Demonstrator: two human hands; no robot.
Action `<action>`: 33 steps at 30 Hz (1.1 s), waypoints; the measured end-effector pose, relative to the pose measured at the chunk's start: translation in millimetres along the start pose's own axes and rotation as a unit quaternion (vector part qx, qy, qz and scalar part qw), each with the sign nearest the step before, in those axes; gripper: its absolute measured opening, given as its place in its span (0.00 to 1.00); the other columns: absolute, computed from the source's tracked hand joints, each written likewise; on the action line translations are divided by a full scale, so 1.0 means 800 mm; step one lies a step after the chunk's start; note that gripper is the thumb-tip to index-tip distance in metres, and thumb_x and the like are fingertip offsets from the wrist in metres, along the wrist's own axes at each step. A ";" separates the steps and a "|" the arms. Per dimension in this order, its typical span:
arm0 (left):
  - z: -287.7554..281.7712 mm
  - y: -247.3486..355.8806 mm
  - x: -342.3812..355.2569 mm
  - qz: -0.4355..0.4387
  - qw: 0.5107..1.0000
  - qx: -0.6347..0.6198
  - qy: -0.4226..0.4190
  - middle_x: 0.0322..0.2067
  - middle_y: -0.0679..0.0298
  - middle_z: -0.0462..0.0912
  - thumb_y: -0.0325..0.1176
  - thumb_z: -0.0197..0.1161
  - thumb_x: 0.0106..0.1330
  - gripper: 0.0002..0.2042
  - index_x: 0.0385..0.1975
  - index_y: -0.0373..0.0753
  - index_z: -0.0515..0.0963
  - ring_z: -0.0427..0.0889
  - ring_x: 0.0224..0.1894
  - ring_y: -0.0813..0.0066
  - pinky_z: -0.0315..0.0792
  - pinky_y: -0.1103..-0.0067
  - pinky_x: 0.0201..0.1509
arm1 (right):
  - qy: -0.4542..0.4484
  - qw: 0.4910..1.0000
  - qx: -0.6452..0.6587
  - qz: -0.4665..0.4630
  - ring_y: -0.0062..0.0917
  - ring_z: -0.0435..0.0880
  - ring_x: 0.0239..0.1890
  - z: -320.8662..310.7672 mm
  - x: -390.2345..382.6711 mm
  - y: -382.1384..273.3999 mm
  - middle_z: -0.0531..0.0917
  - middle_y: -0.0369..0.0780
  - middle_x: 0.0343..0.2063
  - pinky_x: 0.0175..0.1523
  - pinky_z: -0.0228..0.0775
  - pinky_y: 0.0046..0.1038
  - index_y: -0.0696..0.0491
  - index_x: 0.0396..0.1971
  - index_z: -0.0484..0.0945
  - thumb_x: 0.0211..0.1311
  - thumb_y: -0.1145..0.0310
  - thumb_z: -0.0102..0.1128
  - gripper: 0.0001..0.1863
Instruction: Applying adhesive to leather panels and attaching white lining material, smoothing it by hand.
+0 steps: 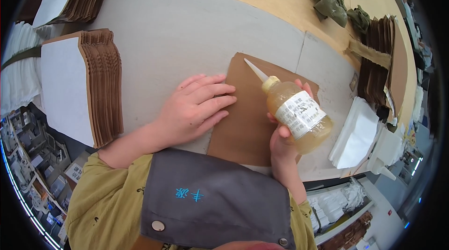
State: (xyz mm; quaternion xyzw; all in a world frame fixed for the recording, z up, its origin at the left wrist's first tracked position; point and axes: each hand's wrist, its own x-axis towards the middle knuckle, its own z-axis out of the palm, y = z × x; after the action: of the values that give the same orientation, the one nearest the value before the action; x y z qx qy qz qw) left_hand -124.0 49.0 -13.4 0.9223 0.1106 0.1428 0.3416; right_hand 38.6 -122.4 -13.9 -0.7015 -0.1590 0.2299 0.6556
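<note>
A flat brown fabric panel (234, 123) lies on the grey work surface in front of me. My left hand (199, 102) rests flat, fingers stretched out, with its fingertips at the panel's left edge. In my right hand (283, 142) is a squeeze glue bottle (299, 114), held tilted over the panel's right part. The bottle has a yellowish body, a worn white label and a long pale nozzle that points toward the panel's far edge. I cannot tell whether the nozzle tip touches the fabric. The bottle hides part of the panel beneath it.
Thick stacks of brown and white pieces (100, 86) stand at the left. At the right are a tied brown bundle (376, 58) and white folded pieces (355, 133). Crumpled green cloths (329, 4) lie far right. A white nozzled bottle (383, 151) sits by the right table edge.
</note>
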 end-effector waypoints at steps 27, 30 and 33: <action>0.003 -0.002 0.005 0.011 1.000 0.004 -0.020 0.54 0.63 0.83 0.24 0.71 0.57 0.18 0.49 0.41 0.83 0.76 0.63 0.56 0.69 0.62 0.65 | 0.010 0.877 -0.370 -0.305 0.34 0.85 0.55 -0.094 -0.014 0.004 0.82 0.48 0.56 0.57 0.81 0.31 0.62 0.63 0.70 0.39 0.33 0.79 0.59; 0.003 -0.002 0.005 0.007 1.000 0.007 -0.022 0.54 0.63 0.83 0.24 0.70 0.57 0.18 0.49 0.41 0.83 0.76 0.64 0.56 0.68 0.62 0.65 | 0.028 0.904 -0.357 -0.235 0.39 0.75 0.64 -0.115 -0.024 0.018 0.74 0.49 0.63 0.70 0.66 0.42 0.58 0.69 0.62 0.37 0.25 0.73 0.66; 0.003 0.000 0.005 0.004 1.000 0.010 -0.022 0.54 0.63 0.83 0.25 0.70 0.57 0.18 0.49 0.41 0.83 0.76 0.64 0.56 0.67 0.63 0.66 | 0.056 0.907 -0.342 -0.238 0.35 0.76 0.63 -0.128 -0.021 0.017 0.74 0.47 0.63 0.61 0.76 0.37 0.57 0.70 0.61 0.37 0.26 0.75 0.65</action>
State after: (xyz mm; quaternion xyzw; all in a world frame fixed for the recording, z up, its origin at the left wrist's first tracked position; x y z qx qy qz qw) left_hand -119.5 48.7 -14.1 0.9292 0.1010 0.1225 0.3338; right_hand 77.6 -219.2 -21.7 -0.8358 -0.3533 -0.0414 0.4183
